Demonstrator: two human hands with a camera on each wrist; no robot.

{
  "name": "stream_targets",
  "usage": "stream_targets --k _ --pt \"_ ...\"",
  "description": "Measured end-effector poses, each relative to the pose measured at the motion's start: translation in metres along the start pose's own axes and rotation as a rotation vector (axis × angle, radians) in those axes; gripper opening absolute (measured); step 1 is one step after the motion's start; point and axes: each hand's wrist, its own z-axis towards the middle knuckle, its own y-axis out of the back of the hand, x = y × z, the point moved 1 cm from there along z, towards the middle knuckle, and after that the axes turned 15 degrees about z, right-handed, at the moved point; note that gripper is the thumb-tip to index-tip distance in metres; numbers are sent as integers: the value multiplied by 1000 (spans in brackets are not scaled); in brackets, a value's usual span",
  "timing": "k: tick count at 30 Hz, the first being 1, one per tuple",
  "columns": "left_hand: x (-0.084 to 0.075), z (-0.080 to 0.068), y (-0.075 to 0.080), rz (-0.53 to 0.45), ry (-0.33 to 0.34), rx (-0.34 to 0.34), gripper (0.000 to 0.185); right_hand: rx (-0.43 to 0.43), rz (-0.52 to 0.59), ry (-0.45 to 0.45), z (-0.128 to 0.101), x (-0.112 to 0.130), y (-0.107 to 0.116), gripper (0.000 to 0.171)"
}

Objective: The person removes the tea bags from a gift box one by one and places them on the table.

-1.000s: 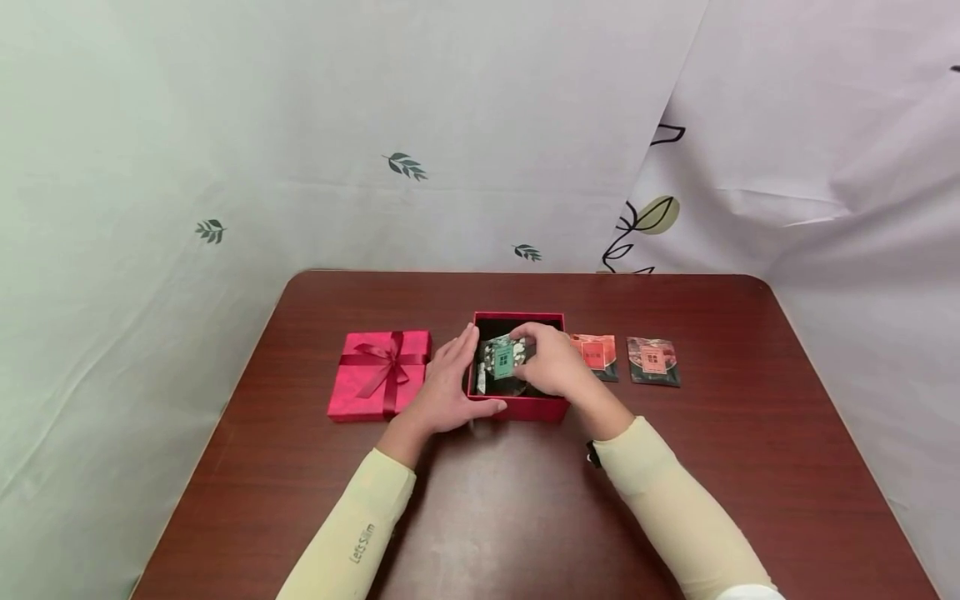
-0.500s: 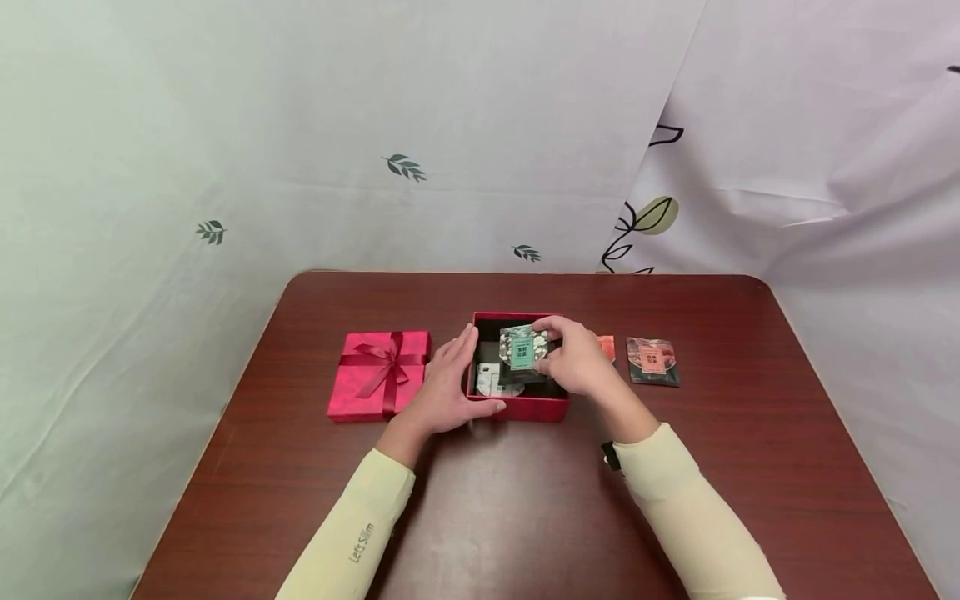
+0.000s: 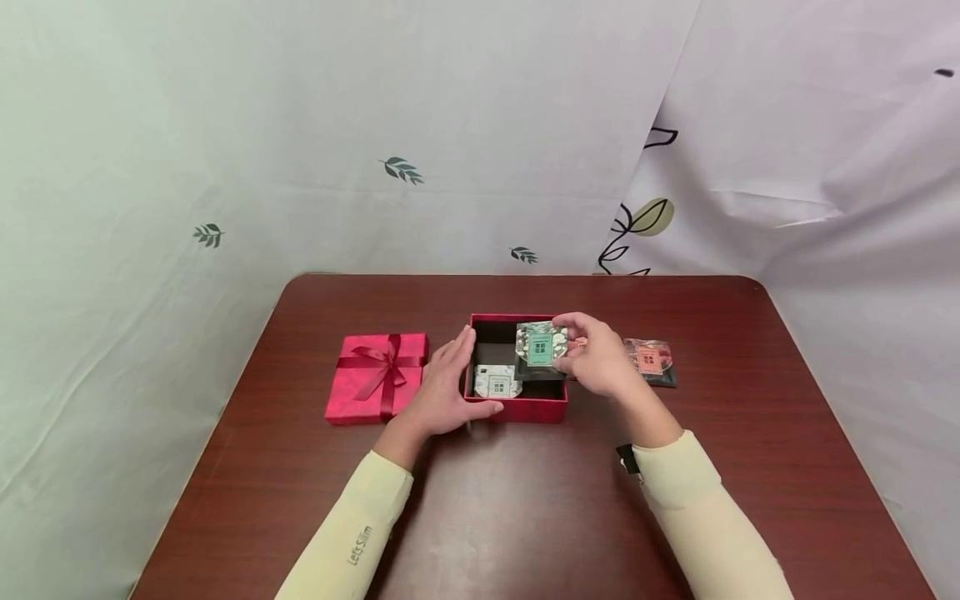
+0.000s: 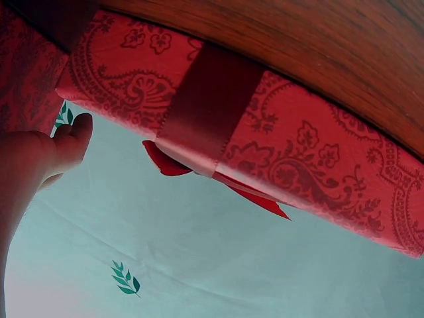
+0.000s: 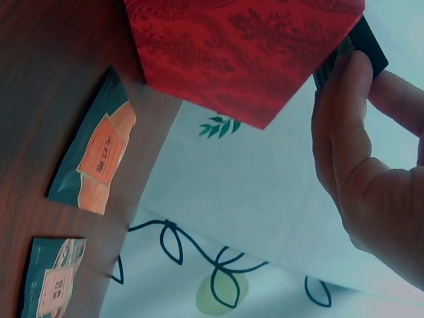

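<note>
Above the right side of the open red box, the right hand pinches a green packet between thumb and fingers, holding it face-up over the box's right rim. Inside the box lies a white packet on the dark lining. The left hand rests flat and relaxed against the box's left wall, fingers straight, thumb along the front edge. Just left of it sits the red lid with its ribbon bow, and right of the box a pink packet lies on the brown table, partly behind the right hand. An orange packet between box and pink packet is almost hidden from the head camera, but the right wrist view shows it plainly on the table, beside the box's patterned outer wall and the fingers on the green packet's dark edge. From the left wrist, only the lid's patterned side, its ribbon and the thumb show. Compared with a second ago, the green packet has risen out of the box and moved rightward, uncovering the white packet, while the left hand has stayed put.
</note>
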Motion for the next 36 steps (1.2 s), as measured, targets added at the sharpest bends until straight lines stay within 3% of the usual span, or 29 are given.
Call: stream_targets --k 18,36 --pt "0 -1 0 -3 -10 -5 120 -15 129 -29 -8 -12 36 62" --pt "-1 -1 0 -14 6 8 121 -20 132 -42 -19 -23 65 62"
